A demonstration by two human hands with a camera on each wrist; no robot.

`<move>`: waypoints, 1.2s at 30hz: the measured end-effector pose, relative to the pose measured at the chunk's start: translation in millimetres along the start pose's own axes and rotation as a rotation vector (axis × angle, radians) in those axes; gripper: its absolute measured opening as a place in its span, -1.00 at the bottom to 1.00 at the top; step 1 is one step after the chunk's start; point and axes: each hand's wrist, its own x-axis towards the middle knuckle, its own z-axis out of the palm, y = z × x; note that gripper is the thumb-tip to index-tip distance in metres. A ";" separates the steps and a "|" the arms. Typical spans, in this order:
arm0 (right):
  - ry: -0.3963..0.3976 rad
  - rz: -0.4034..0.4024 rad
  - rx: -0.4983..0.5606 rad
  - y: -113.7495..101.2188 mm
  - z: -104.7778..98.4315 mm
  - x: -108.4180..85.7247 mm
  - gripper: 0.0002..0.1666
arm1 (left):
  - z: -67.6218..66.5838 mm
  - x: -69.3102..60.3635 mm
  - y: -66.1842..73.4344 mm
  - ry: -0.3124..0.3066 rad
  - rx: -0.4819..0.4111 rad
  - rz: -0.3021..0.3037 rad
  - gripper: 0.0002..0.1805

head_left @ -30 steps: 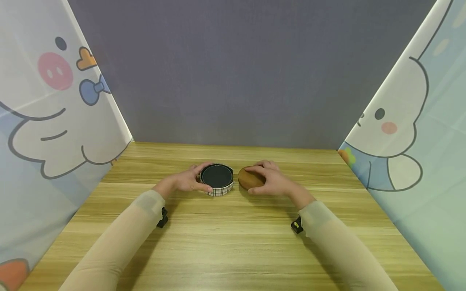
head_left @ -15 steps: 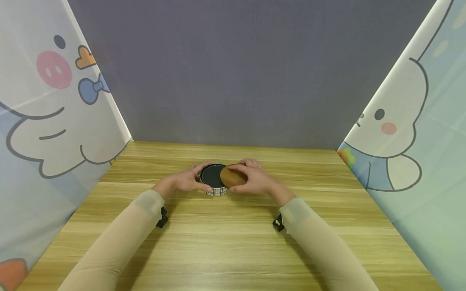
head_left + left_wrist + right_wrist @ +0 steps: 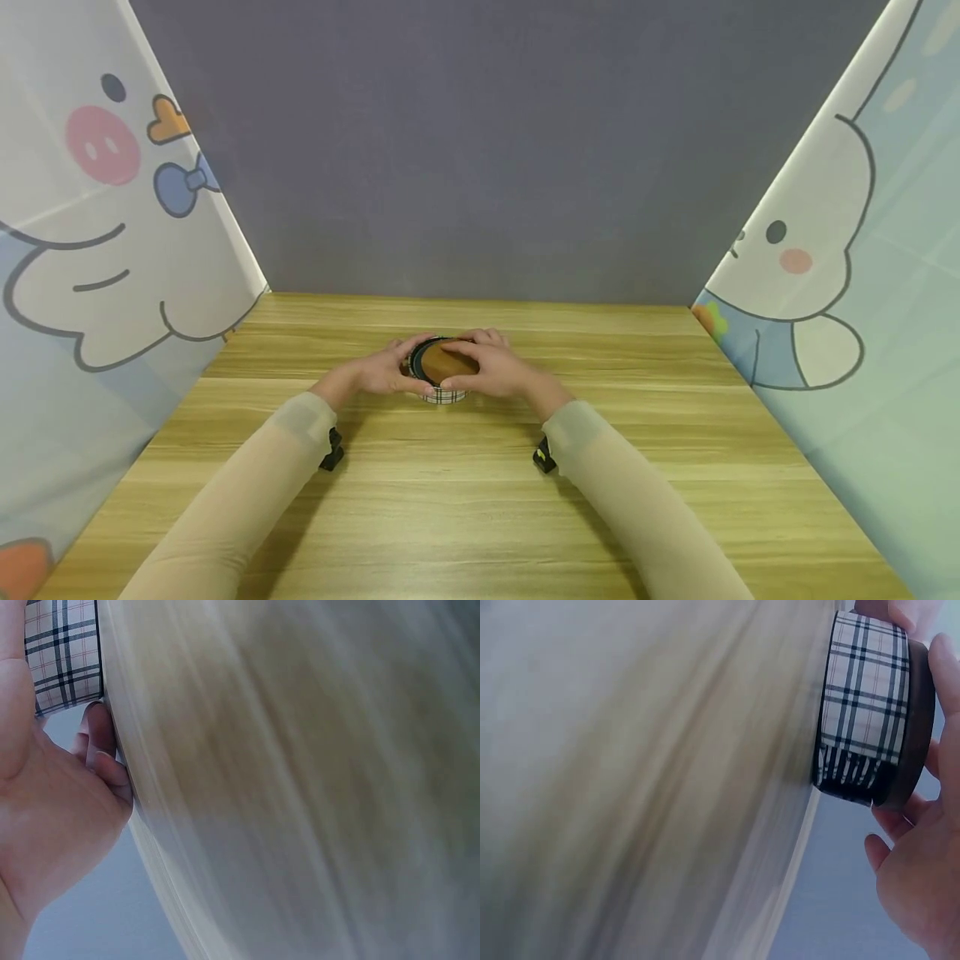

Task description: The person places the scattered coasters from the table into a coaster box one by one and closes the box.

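Note:
A round coaster holder point(image 3: 442, 397) with plaid sides stands on the table, dark inside. My left hand point(image 3: 382, 372) grips its left side, thumb in front and fingers behind. Over the holder's top lies a round brown coaster point(image 3: 442, 362), pinched at its edges between the thumb and fingers of my right hand point(image 3: 497, 370). Seen from the right wrist, the brown coaster point(image 3: 921, 727) sits against the holder's top rim, and thin edges like a stack show through a side gap. The left wrist view catches only a corner of the plaid side point(image 3: 64, 656).
The wood-grain table point(image 3: 450, 500) spreads around the holder toward me. A grey panel point(image 3: 480, 150) rises behind it. Cartoon-printed cloths hang at the left point(image 3: 142, 275) and right point(image 3: 802, 350). A small black wrist device point(image 3: 545, 456) sits under each sleeve cuff.
My right hand has carried the brown coaster leftward from beside the holder to over its top. The left hand has stayed on the holder.

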 end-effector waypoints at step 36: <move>-0.109 0.077 0.042 -11.0 -0.3 10.5 -0.11 | -1.1 0.6 -2.0 -0.004 0.054 -0.026 0.32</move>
